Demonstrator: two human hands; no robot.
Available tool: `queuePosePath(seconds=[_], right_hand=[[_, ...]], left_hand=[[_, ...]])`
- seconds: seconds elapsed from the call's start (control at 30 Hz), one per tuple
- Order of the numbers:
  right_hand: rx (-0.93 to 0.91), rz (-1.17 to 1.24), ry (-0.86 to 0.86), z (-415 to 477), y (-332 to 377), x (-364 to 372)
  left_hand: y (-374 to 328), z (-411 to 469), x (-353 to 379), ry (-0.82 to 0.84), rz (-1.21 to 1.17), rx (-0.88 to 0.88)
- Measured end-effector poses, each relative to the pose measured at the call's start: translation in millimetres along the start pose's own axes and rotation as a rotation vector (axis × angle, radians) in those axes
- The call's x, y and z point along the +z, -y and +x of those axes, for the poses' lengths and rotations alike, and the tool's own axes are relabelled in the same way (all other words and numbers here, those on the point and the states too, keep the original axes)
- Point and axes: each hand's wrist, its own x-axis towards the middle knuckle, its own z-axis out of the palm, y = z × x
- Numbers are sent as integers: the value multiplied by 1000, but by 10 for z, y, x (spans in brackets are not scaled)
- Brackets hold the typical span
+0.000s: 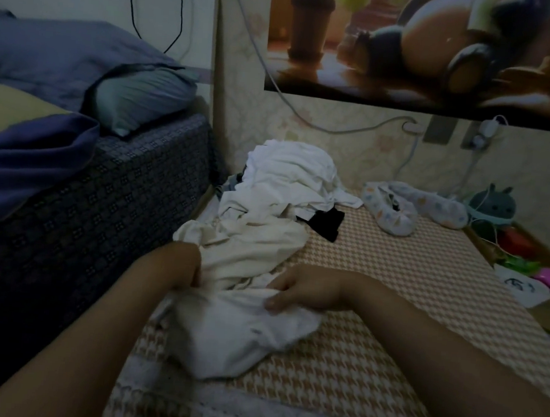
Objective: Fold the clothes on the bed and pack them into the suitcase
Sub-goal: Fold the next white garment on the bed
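Pinching one garment (237, 337), right hand (296, 292), left hand (193, 272) half-hidden

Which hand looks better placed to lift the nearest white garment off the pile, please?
Probably the right hand: its fingers curl over the top edge of the white garment, while the left hand is buried in cream cloth, fingers hidden.

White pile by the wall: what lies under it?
A black garment sticks out under the right edge of the white pile, on the checked bedcover. Whatever else lies beneath is covered.
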Motion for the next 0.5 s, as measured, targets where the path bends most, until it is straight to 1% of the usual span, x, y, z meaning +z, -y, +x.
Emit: queuePosePath(seconds=[0.03,0.07,0.1,0.13,0.2,0.23,0.27,0.3,0.33,0.43,0.5], right_hand=[[26,91,49,43,20,15],[46,153,30,111,2,15],[53,172,-69,200,-38,1],[54,138,-227,303,-101,-37],[59,-42,-547,504,-274,-147],[69,-145,-636,577,-345,-206],[84,-229,-662,665,-428,-256],[109,-301,-652,744,-505,-297],[137,-367,-638,818,-568,-319],[189,-559,-595,1047,-773,-299],[204,-654,-588,1203,-863,-300]], left_hand=[[-8,-26,3,70,60,-37],[-38,-35,-1,92,103,-49],[-101,-29,-21,62,120,-44],[-182,-16,-47,-16,117,-30],[-375,59,-110,-239,25,62],[-474,115,-108,-319,-57,133],[-564,157,-76,-350,-131,207],[-639,217,-24,-336,-166,269],[-684,295,46,-301,-147,299],[-671,492,132,-200,-34,237],[-562,620,12,-184,-40,112]])
